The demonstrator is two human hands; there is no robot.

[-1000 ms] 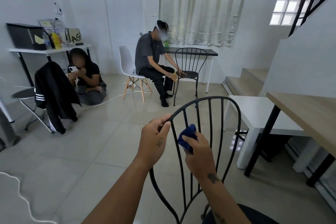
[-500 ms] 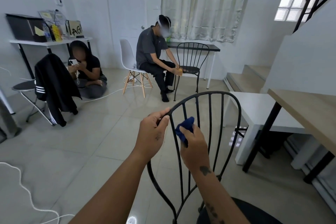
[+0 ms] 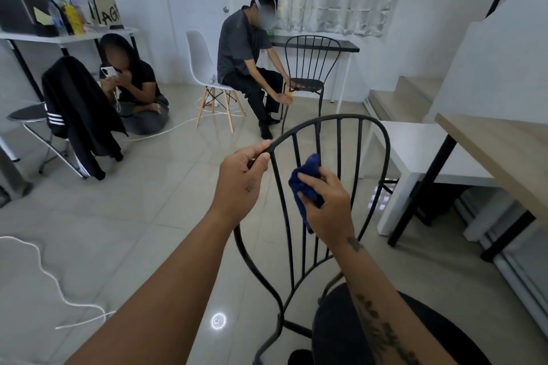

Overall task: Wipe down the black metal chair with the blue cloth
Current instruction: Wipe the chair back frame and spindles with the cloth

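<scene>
The black metal chair (image 3: 384, 139) stands right in front of me, its arched back with thin vertical bars facing me and its dark round seat at the bottom right. My left hand (image 3: 241, 179) grips the top rail at the left side of the arch. My right hand (image 3: 327, 206) holds the bunched blue cloth (image 3: 305, 184) pressed against one of the middle bars, a little below the rail.
A white low table (image 3: 427, 145) and a wooden desk (image 3: 501, 151) stand to the right. A person sits wiping a second black chair (image 3: 311, 62) ahead; another person sits on the floor at left beside a chair draped with a black jacket (image 3: 80, 109). A white cord (image 3: 50, 272) lies on the tiles.
My right hand has slid the blue cloth slightly down the bar. The view has tilted down a little. My left hand has stayed on the rail.
</scene>
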